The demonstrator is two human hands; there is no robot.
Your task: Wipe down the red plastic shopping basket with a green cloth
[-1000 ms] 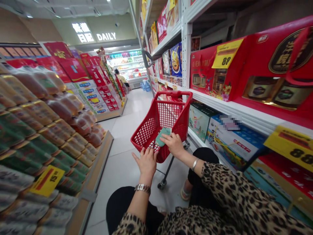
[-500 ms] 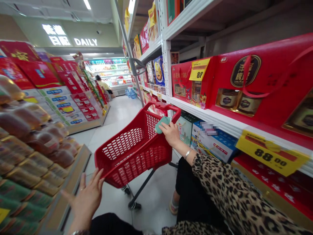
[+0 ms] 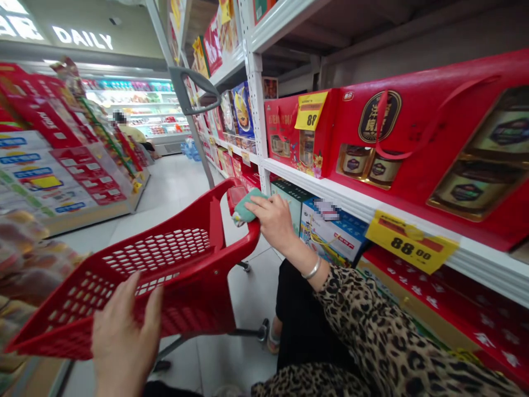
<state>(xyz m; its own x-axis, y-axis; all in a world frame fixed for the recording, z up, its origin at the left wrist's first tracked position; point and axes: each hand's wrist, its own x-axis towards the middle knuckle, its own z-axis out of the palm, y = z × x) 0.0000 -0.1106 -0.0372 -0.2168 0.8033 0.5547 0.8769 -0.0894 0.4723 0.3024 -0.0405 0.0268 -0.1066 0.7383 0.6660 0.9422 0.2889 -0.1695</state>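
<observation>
watching my right hand (image 3: 273, 220) press a teal cloth (image 3: 246, 207) onto the rim of the tilted red shopping cart basket (image 3: 215, 253), my left hand (image 3: 124, 331) spread open against its near side.

White letters up high on the wall are spelling DAILY (image 3: 82, 37). A yellow price tag (image 3: 411, 241) is hanging from the white shelf edge (image 3: 339, 197) and is showing 88.00. A smaller yellow tag (image 3: 311, 110) is sitting on a red gift box (image 3: 285, 138) and is showing 88. A round dark label (image 3: 379, 117) on a bigger red box (image 3: 413, 176) is showing gold writing, but nobody can read it from here.
</observation>
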